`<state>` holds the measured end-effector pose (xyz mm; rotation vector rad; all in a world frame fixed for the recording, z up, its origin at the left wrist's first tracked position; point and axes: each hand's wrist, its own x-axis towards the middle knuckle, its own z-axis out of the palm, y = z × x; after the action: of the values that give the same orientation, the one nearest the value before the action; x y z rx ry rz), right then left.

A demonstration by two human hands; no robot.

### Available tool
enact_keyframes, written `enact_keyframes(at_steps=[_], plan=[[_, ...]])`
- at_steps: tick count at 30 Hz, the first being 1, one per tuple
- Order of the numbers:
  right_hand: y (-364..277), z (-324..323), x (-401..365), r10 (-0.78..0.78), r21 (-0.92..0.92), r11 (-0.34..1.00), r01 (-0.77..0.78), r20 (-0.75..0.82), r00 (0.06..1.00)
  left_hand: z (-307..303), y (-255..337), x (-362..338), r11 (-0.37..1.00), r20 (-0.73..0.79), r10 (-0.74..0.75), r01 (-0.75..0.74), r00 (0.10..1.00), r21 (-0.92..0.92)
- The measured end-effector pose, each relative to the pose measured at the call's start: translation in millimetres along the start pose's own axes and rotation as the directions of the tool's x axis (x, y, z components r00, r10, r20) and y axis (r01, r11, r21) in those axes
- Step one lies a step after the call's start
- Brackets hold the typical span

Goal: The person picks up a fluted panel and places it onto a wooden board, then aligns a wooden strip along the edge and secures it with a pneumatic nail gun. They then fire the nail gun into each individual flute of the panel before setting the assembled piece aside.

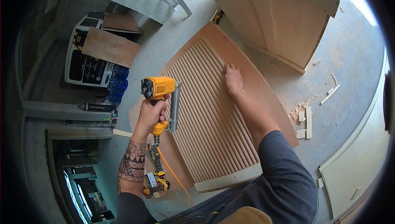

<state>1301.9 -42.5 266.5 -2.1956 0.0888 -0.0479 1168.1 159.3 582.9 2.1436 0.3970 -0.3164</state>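
Note:
My left hand point(154, 111) is wrapped round the handle of a yellow nail gun point(164, 86), held above the left side of a ribbed wooden panel point(205, 113). Its silver magazine points along the panel, and an orange air hose point(169, 167) runs down from the handle. Bent and bunched together, the fingers of my right hand point(233, 78) press on the outermost rounded wooden strip point(246, 132) at the panel's right edge. Their tips are partly hidden. Beneath the strips, a reddish-brown board point(269, 97) shows on the right, and a pale wooden rail point(228, 179) crosses the near end.
Yellow-black cordless tools point(156, 158) lie left of the panel. A large wooden cabinet point(284, 22) stands at the upper right. Wood offcuts point(308, 122) and shavings litter the floor. Farther left are a van point(84, 65), blue water bottles point(119, 84) and an argon cylinder point(97, 107).

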Motion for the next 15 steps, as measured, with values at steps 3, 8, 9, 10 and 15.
enact_keyframes(at_steps=[3, 8, 9, 10, 15], plan=[[2.0, -2.7, -7.4, -0.033, -0.012, 0.999, 0.032, -0.035, 0.999, 4.0, -4.1, 63.8, 0.995, 0.028, -0.045, 0.047, 0.999, -0.084], [0.7, -7.0, -4.9, -0.064, -0.004, 0.998, 0.064, -0.116, 0.991, 25.3, -18.0, 179.7, 0.981, 0.067, -0.083, 0.093, 0.994, -0.167], [-0.8, -8.7, -4.9, -0.08, -0.024, 0.997, 0.077, -0.12, 0.99, 31.9, -15.1, 199.4, 0.978, 0.068, -0.071, 0.083, 0.995, -0.189], [-2.7, -9.6, -5.0, -0.068, -0.019, 0.998, 0.066, -0.117, 0.991, 38.0, -11.7, 218.3, 0.983, 0.069, -0.087, 0.097, 0.994, -0.157], [0.3, -3.5, -3.6, -0.096, -0.056, 0.994, 0.089, -0.156, 0.983, 66.9, -2.0, 293.1, 0.99, 0.049, -0.114, 0.118, 0.992, -0.082]])
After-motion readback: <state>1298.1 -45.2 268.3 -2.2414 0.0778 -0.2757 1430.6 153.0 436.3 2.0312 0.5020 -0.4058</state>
